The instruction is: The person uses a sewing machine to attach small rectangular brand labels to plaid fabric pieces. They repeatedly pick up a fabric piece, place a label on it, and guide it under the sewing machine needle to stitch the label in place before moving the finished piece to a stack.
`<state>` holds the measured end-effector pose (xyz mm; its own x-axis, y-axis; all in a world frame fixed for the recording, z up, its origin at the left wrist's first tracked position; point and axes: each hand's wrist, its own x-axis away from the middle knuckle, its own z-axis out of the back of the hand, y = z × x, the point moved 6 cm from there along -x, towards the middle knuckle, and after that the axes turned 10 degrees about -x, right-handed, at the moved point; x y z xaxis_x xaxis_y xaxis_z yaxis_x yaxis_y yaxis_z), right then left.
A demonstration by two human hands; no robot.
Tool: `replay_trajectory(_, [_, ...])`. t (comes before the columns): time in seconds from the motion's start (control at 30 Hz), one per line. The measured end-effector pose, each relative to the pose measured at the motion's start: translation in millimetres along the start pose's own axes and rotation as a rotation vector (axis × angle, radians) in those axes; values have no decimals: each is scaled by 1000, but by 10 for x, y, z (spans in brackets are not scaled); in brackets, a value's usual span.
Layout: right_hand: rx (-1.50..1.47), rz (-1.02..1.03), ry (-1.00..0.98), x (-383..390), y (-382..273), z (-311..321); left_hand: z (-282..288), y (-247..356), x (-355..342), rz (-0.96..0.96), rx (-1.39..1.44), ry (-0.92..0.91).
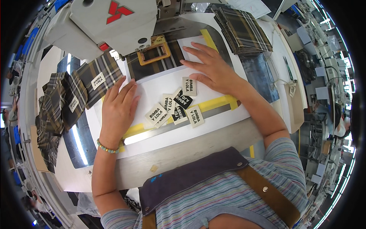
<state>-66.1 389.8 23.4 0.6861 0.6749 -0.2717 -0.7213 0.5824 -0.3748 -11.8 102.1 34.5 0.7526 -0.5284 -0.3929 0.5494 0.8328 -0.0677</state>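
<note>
A plaid fabric piece [154, 65] in brown, black and white lies flat under the sewing machine [110, 26]. Pressing on it is an orange rectangular clamp frame [154, 54]. My left hand [121, 103] rests at the piece's left lower corner, fingers stretched out and holding nothing. At its right end my right hand [207, 66] lies with spread fingers beside white paper. Between and below the hands, several cream and black fabric labels [188, 86] are scattered in a loose pile on the white work surface [148, 91], some overlapping the yellow tape [213, 104].
Plaid pieces with labels [72, 97] hang in a heap over the left side. A neat stack of plaid pieces [244, 32] stands at the back right. Farther right lie thread snips [288, 68] near the table edge. The machine head overhangs the upper left.
</note>
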Motion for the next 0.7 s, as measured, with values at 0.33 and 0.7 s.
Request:
replay_trajectory(0.33, [24,-12,1,-7,-15,73,7,-6,-26,26,92,33])
replay_trajectory(0.7, [14,20,25,-15,-61,59,54,-14,-56,49,122,18])
